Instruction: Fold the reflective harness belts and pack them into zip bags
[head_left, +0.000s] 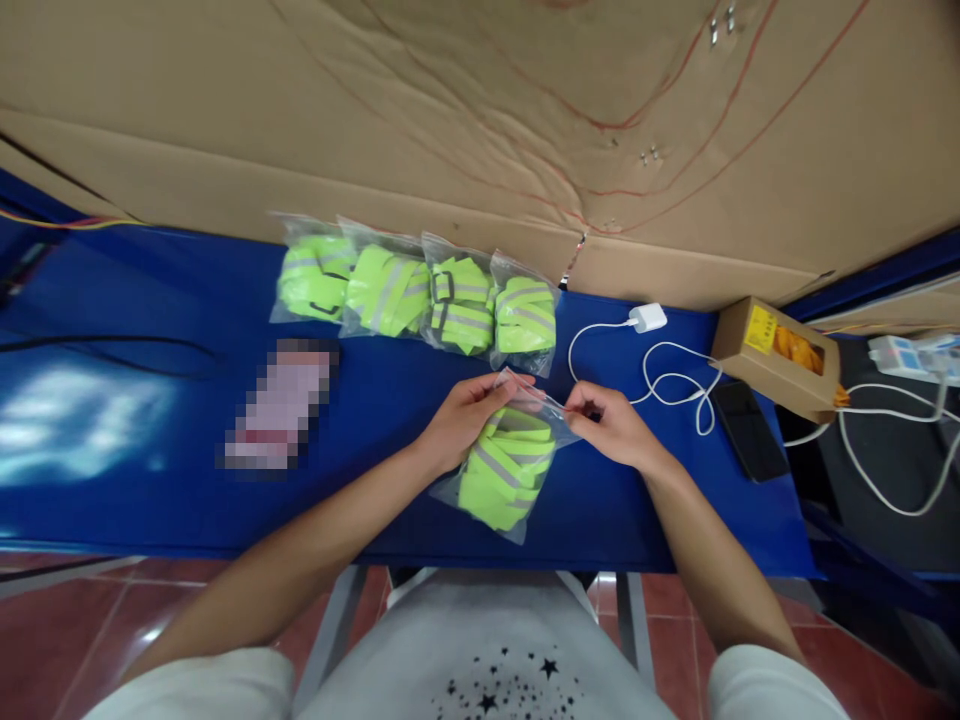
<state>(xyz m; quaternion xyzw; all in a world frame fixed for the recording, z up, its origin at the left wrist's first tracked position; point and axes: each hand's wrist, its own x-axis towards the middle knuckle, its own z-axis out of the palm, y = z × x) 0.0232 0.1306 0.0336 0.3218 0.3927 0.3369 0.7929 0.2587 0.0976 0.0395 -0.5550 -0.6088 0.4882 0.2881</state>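
A clear zip bag (512,470) with a folded neon-yellow reflective strap inside lies near the front edge of the blue table. My left hand (472,412) pinches the bag's top edge at its left part. At the right end of the same edge, my right hand (609,422) grips the plastic between thumb and fingers. The red-lined zip strip runs between both hands. Behind them stand several similar filled bags in a row, among them a bag with a black buckle (461,303) and the rightmost bag (526,317).
A blurred-out phone-like item (281,405) lies left on the blue table (375,400). To the right are a white charger (648,318) with its cable, a black phone (750,430) and a cardboard box (780,355) holding something orange. A cardboard wall (450,120) borders the back.
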